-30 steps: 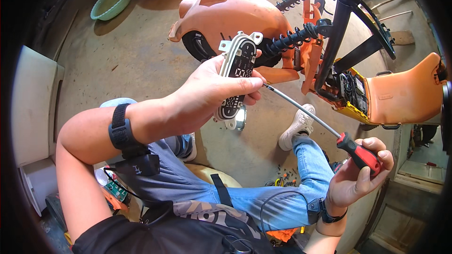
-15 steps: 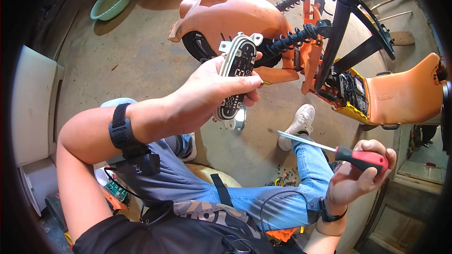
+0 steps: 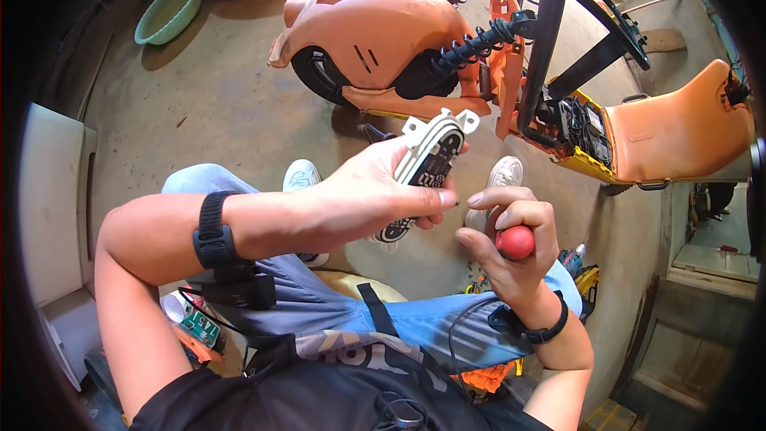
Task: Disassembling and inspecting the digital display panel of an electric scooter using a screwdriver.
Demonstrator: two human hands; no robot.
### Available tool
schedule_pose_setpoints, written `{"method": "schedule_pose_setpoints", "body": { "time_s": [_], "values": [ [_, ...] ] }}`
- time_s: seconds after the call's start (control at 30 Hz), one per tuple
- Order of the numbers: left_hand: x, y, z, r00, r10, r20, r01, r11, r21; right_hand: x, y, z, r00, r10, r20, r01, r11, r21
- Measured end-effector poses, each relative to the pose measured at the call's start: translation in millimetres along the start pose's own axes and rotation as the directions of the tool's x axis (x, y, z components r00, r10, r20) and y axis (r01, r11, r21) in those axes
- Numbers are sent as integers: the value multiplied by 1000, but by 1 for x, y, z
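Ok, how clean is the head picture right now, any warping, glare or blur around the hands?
Head view: strong fisheye bend, dark corners; daylight brightens the floor and orange scooter; left hand, oval panel and right hand on the red-handled screwdriver look sharp, without glare.

The left hand (image 3: 375, 191) is reaching across the body from a sharply bent elbow, its fingers curling closed with the thumb pointing right, while the right hand (image 3: 511, 247) is rising from a bent wrist just beside it, its fingers wrapping into a tight fist.
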State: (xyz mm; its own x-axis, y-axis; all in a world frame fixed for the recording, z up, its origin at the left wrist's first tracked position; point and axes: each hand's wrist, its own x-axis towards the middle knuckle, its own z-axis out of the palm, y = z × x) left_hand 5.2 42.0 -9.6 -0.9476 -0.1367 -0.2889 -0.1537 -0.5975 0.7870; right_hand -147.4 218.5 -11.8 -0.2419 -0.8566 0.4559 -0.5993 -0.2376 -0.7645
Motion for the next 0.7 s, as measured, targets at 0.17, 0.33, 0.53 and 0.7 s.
{"method": "schedule_pose_setpoints", "body": {
  "time_s": [0.17,0.33,0.53,0.7],
  "values": [
    [1,-13,0,998,-59,-2,59,991,118,1,0,12,999,-36,-17,35,999,-26],
    [-2,-8,-3,994,-27,-110,41,991,130,5,9,15,990,-120,-76,115,991,-65],
    [4,20,-19,920,238,-313,-246,969,13,21,60,22,976,203,77,-171,937,-304],
    [3,29,-32,930,178,-323,-218,972,-91,9,165,79,842,422,336,-222,838,-498]
  ]
}}
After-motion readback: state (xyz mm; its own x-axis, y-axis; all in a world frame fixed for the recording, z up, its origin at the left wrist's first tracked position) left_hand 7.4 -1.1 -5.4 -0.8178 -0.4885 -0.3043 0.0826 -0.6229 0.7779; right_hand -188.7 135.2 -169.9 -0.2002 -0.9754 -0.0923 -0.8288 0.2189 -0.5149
